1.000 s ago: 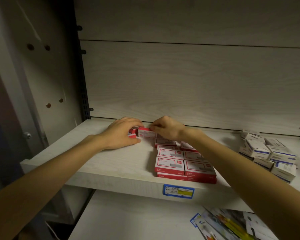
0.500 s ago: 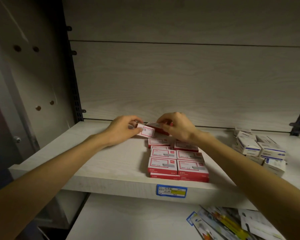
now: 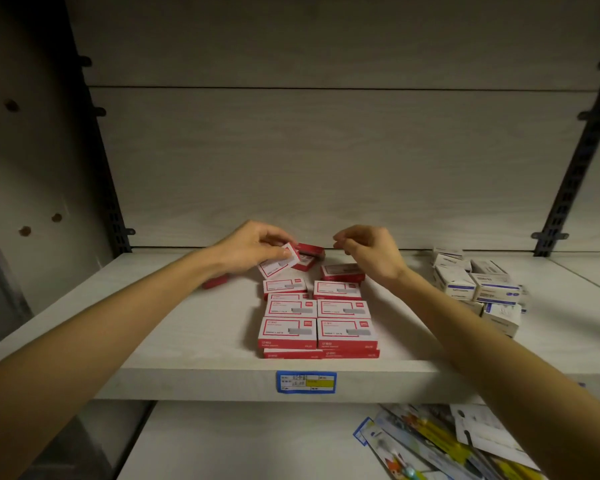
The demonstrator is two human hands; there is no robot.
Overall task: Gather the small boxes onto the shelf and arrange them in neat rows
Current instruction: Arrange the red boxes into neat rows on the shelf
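Observation:
Several small red-and-white boxes lie in two neat columns on the pale wooden shelf, stacked double at the front. My left hand pinches one red-and-white box, tilted, just behind the left column. Beside it, two more red boxes are piled askew near the back wall. My right hand hovers over the right column's back box, fingers loosely curled, holding nothing. A lone red box peeks out under my left forearm.
A loose pile of white-and-blue boxes sits at the right of the shelf. A blue-and-yellow price label is stuck on the shelf's front edge. Colourful flat packets lie on the lower shelf. Black slotted uprights flank the back panel.
My right hand has let go of the red box it held and pulled to the right. My left hand lifted its box slightly. The view shifted right and downward.

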